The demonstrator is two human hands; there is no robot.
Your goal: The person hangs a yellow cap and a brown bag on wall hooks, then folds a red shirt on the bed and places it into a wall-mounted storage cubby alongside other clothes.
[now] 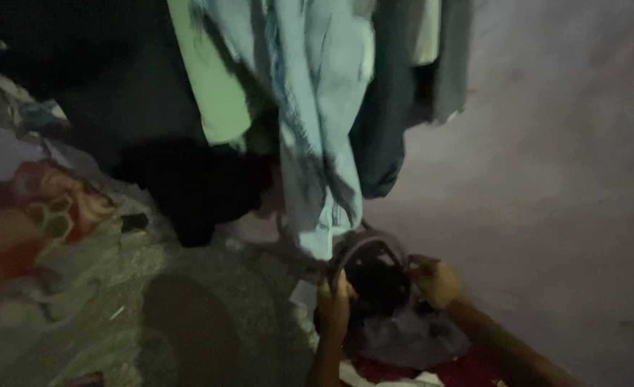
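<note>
A dark bag (396,322) is held open between the hands, its mouth spread crosswise. The left hand (333,304) is closed on the handle (363,247); the right hand (435,283) is pinched on the far rim, equally near.

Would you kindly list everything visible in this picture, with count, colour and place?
Hanging clothes: several, black, light green, pale blue and dark teal, across the top.
Bag: one, dark grey with curved handles, bottom centre.
Patterned cloth: one, red and grey-green floral, left.
Red cloth: one, bottom edge under the bag.
Wall: pale grey, right.
Left hand: gripping a bag handle.
Right hand: at the bag's right rim.
</note>
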